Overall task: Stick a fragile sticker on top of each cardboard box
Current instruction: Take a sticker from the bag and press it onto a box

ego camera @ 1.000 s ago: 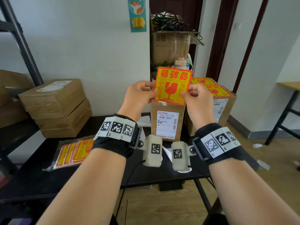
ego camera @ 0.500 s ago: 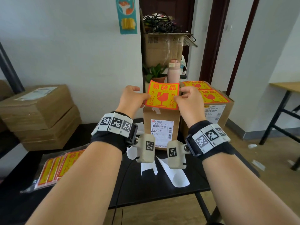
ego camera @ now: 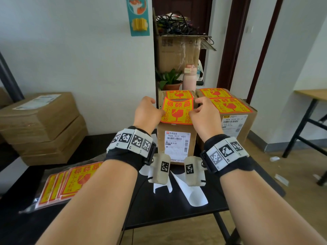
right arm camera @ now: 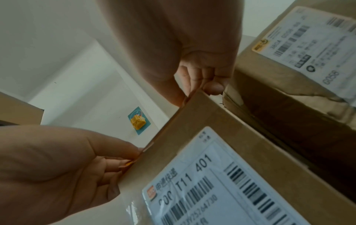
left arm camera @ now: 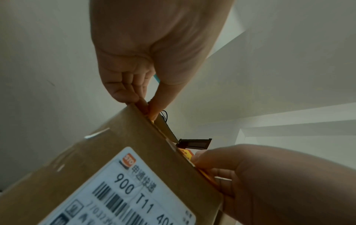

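Head view: left hand (ego camera: 147,112) and right hand (ego camera: 203,114) pinch sticker (ego camera: 177,112) over box (ego camera: 177,144).

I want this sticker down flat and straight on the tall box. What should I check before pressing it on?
1. Both hands grip: left hand and right hand pinch the fragile sticker: ok.
2. Sticker over the tall box top: ok.
3. Flat: it bows upward: not ok.
4. Top free: another sticker already lies at the back: not ok.
5. Backing removed: cannot tell.
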### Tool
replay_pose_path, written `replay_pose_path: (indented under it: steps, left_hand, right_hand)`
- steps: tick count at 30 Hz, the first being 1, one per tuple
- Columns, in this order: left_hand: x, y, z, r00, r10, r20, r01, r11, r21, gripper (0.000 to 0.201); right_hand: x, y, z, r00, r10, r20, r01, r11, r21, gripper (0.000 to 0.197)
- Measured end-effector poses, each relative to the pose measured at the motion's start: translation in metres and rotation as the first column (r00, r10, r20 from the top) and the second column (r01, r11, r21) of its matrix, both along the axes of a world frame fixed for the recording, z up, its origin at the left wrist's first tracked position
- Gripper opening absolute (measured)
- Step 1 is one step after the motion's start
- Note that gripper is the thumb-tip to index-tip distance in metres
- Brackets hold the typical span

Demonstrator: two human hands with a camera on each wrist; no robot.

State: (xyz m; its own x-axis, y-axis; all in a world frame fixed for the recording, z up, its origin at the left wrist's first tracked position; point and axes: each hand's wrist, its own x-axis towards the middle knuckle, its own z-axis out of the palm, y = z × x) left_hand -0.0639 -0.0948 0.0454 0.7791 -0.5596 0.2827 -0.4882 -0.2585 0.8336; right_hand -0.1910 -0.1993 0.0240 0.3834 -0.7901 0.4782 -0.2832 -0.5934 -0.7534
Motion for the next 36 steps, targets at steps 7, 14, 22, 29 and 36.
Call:
replay_pose_path:
  steps: [7,14,22,29,36]
  left_hand:
    - [-0.002,-0.002,-0.005,0.999,0.007,0.050,-0.007,1.000,0.005,0.048]
    - [-0.002,-0.004,-0.006,0.997,0.018,0.076,-0.019,1.000,0.014,0.046]
    - [0.001,-0.005,-0.007,0.994,0.027,0.110,-0.033,0.998,0.048,0.044]
    - [-0.001,-0.006,-0.010,0.984,0.018,0.175,-0.031,0.997,0.069,0.043]
    - [-0.009,-0.006,-0.009,0.929,0.028,0.369,-0.080,0.989,0.127,0.022]
  right_hand:
    - [-0.002,0.002,-0.002,1.000,0.005,-0.012,-0.006,0.999,-0.031,0.034]
    - [-0.003,0.001,-0.003,1.000,0.004,-0.015,-0.005,0.999,-0.036,0.035]
    - [0.000,0.000,-0.004,1.000,0.010,-0.016,-0.011,0.999,-0.047,0.032]
    - [0.000,0.001,-0.004,0.999,0.007,-0.036,-0.010,0.998,-0.062,0.034]
    - [0.001,0.004,-0.004,0.993,-0.016,-0.119,-0.003,0.987,-0.161,0.034]
